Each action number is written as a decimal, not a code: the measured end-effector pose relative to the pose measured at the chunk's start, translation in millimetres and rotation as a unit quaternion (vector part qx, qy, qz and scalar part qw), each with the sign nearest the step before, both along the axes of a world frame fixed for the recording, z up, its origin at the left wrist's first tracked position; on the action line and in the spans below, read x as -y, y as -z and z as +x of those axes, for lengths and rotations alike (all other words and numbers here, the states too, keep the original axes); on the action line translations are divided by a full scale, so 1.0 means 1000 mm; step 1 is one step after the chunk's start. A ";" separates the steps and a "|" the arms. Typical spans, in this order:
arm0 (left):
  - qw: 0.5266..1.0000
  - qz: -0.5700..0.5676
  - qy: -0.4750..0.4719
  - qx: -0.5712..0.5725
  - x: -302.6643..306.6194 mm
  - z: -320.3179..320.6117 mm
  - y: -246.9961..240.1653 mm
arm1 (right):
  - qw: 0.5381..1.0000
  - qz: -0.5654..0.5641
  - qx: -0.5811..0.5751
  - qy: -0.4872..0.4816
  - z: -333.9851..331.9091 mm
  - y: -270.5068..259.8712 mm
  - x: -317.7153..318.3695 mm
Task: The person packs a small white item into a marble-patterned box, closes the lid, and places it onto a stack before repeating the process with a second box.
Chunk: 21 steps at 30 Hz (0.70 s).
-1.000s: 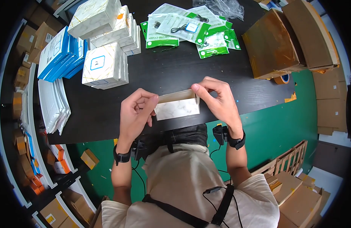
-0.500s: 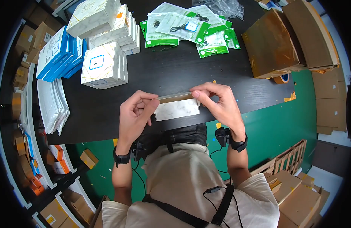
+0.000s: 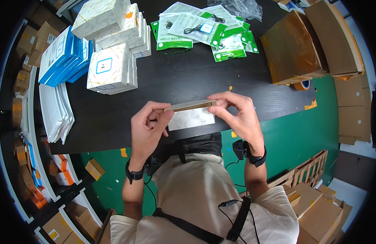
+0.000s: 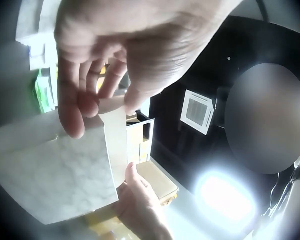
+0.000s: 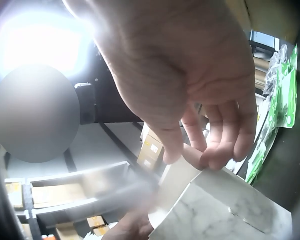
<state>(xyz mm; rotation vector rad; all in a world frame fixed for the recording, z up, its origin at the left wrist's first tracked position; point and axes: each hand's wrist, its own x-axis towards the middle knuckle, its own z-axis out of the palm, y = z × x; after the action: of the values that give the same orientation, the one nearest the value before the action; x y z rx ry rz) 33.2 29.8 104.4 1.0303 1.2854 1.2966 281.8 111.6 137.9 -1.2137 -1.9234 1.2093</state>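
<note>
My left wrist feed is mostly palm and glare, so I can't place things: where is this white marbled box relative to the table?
Observer: In the head view, the white marbled cardboard box is held at the near edge of the black table, before the person's waist.
Operator: What grips its other end?
Observer: The right hand pinches its top right corner; the left hand holds the left end.
Operator: Any similar boxes nearby?
Observer: A pile of white marbled boxes sits at the table's far left.
</note>
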 end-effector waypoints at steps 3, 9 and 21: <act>1.000 0.001 -0.005 0.023 0.002 0.001 0.002 | 0.999 0.034 -0.005 -0.030 0.006 0.005 0.005; 0.999 0.013 0.001 0.037 0.004 0.000 0.006 | 0.998 -0.031 -0.018 -0.057 0.012 0.006 0.017; 0.976 0.086 0.026 -0.197 0.022 -0.002 0.012 | 0.997 0.018 -0.033 -0.069 0.012 0.014 0.015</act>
<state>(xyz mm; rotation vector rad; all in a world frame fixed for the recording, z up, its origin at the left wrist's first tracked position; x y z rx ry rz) 31.2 7.8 92.7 1.4913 1.4438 1.2170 293.7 97.0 123.9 -1.0236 -1.9982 1.2639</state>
